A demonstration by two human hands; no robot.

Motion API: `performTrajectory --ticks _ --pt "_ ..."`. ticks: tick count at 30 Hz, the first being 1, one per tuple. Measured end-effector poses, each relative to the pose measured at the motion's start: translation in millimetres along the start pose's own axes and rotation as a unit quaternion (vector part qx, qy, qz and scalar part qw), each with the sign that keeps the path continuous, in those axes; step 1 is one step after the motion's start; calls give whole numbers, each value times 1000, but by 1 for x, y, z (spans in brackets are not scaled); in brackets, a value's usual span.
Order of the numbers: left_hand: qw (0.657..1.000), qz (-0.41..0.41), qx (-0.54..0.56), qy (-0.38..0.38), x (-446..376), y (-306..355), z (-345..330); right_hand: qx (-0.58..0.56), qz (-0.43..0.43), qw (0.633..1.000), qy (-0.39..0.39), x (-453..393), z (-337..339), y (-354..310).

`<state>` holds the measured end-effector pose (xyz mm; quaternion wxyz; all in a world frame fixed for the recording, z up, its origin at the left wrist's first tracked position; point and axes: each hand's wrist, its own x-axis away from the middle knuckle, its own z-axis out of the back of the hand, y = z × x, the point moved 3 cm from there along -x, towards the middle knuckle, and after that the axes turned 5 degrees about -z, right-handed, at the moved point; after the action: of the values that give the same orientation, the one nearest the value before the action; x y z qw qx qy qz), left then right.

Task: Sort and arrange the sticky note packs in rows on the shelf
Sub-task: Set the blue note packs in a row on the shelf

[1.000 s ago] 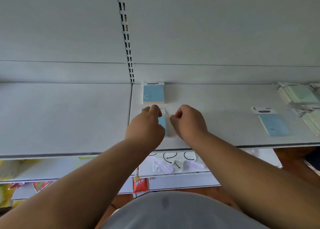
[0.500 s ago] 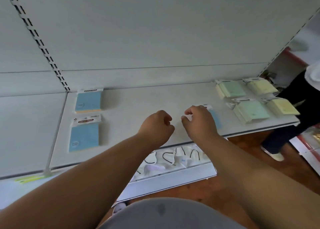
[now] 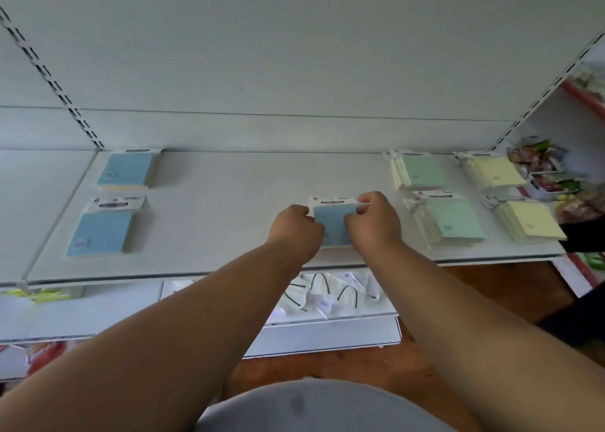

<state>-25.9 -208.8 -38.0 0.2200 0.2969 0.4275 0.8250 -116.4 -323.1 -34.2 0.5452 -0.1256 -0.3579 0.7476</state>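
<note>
Nearest the camera is a grey shirt front [image 3: 314,408], and both bare forearms reach up from it toward the white shelf [image 3: 229,228]. Below the shelf's front edge, a lower shelf holds clear bags of white face masks [image 3: 327,292] with dark ear loops.

On the shelf, right of the middle and near the front, both hands meet on one blue sticky note pack [image 3: 334,224]. The left hand [image 3: 296,230] has its fingers curled against the pack's left edge; the right hand [image 3: 373,220] has its fingers curled round the right side, pinching near the white header card. The pack lies flat on the shelf or just above it (which of the two I cannot tell).

To the left, well apart, a second blue pack [image 3: 101,232] lies flat with its header card toward the back wall, and a third blue pack [image 3: 126,170] sits behind it against the wall, the two forming a column.

Right of the hands are two stacks of green packs [image 3: 455,224] [image 3: 422,170], one in front and one behind. Further right are two stacks of yellow packs [image 3: 530,220] [image 3: 497,171], laid out the same way. Beyond the shelf's right end, some colourful wrapped goods [image 3: 537,156] show, too blurred to identify.
</note>
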Motion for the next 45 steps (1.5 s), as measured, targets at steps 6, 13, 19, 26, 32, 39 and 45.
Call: performTrajectory --ticks 6,13,19,26,32,39,45 --pt "988 34 93 115 10 -32 69 -165 -31 985 -46 23 -46 -41" --pt "983 0 17 185 21 -82 201 -178 33 978 -105 72 -136 -134" --pt "976 0 -93 199 20 -140 310 -119 137 976 -120 122 -218 -202" --pt "985 25 -127 112 1 -181 324 63 131 987 -67 143 -244 -204" --pt "989 10 -106 100 -3 -186 318 109 84 987 -82 145 -241 -207" --pt "992 -21 -102 70 -5 -172 298 63 33 996 -59 133 -224 -188" --pt "994 -21 -89 61 -4 -171 293 76 34 995 -61 130 -216 -182"
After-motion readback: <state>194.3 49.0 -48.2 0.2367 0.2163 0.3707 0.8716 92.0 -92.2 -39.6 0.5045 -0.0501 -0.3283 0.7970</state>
